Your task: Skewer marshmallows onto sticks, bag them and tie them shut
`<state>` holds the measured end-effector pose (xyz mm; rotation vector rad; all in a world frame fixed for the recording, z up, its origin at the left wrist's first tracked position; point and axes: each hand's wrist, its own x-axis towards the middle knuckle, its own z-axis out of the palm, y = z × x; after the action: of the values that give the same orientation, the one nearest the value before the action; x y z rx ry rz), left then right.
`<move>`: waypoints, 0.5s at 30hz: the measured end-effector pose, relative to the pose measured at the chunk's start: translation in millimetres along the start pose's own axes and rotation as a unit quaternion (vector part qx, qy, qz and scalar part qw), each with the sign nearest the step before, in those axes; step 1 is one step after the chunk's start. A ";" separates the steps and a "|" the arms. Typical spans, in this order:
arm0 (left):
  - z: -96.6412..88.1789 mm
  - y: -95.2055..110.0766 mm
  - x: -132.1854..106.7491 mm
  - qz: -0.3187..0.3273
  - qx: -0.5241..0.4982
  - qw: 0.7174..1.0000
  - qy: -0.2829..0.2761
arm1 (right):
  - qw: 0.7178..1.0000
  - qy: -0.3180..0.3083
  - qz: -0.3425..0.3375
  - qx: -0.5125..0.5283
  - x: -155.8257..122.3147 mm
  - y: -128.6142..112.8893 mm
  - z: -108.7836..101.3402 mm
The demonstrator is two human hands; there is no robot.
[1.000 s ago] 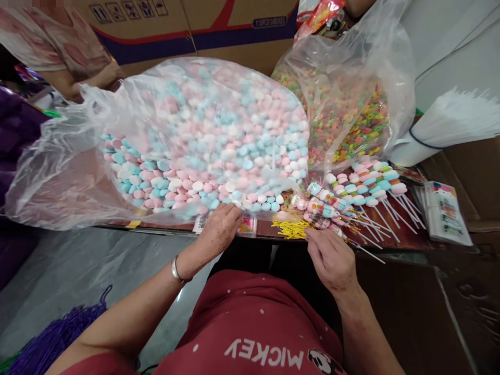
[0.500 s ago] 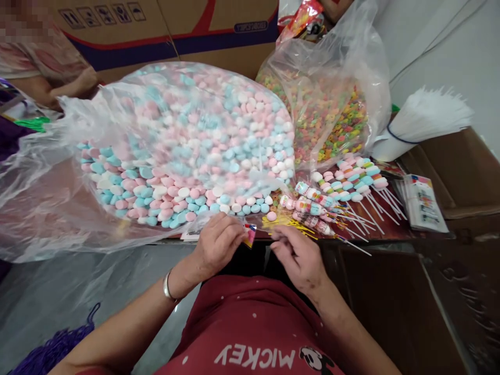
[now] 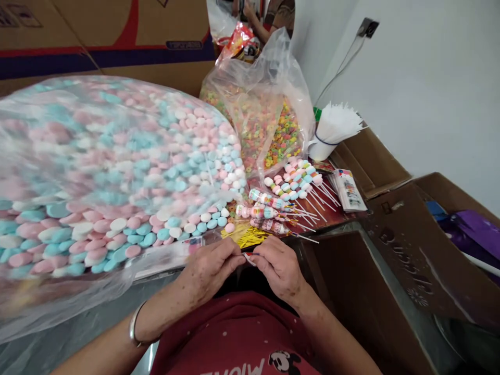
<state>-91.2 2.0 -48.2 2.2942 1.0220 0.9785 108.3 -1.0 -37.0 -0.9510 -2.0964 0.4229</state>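
Both hands meet at the near table edge (image 3: 344, 221), just in front of the torso. Left hand (image 3: 209, 271) and right hand (image 3: 279, 268) each pinch one end of a small printed wrapper (image 3: 249, 257), fingertips pressed together on it. Wrapper's long axis runs left-right between the hands, near edge-on to the camera, right end slightly lower. Off the table surface, just below the yellow ties (image 3: 248, 235). Big candy bag (image 3: 117, 172) to the left, wrapped skewers (image 3: 269, 212) just beyond, sticks pointing right.
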 end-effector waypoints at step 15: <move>9.0 -1.2 17.0 -0.104 -0.180 0.975 -0.080 | 0.998 0.045 -0.021 -0.032 0.1 5.9 -17.4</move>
<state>-76.9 14.9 -47.6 1.8925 0.9110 0.8045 124.4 2.7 -29.2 -0.9435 -2.0557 0.2873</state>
